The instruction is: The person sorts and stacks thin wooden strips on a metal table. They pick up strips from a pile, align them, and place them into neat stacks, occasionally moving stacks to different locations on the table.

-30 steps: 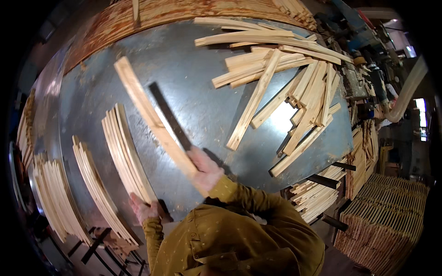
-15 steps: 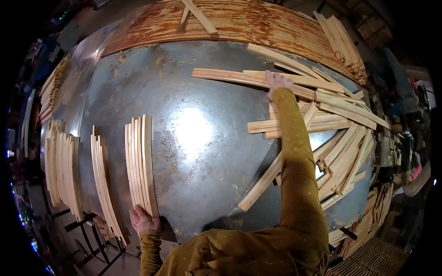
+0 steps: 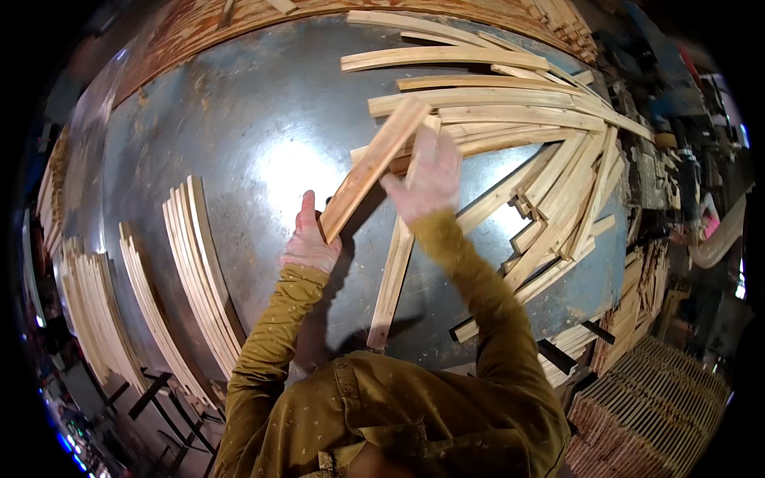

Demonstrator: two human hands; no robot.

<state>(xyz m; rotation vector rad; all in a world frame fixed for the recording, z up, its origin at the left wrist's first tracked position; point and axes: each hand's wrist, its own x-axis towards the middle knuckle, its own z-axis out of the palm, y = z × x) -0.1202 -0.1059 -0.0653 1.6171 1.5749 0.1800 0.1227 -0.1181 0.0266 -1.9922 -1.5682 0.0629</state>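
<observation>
A wooden strip slants up from the steel tabletop, its near end in my left hand. One finger of that hand points up beside the wood. To the right of the strip is my right hand, slightly blurred, its fingers stretched and thumb apart. It looks to hold nothing; whether it brushes the strip I cannot tell. Another strip lies under my right hand, running toward my body. Beyond and to the right, a loose fan of wooden strips spreads over the table, several crossing one another.
On the left stand neat rows of strips: one row nearest me, a thinner row and a thicker one farther left. A worn plywood board borders the far edge. Slatted wood stacks stand at lower right.
My left hand has left the near row and now holds a strip's end. My right hand has come back from the far pile toward me. The view has shifted.
</observation>
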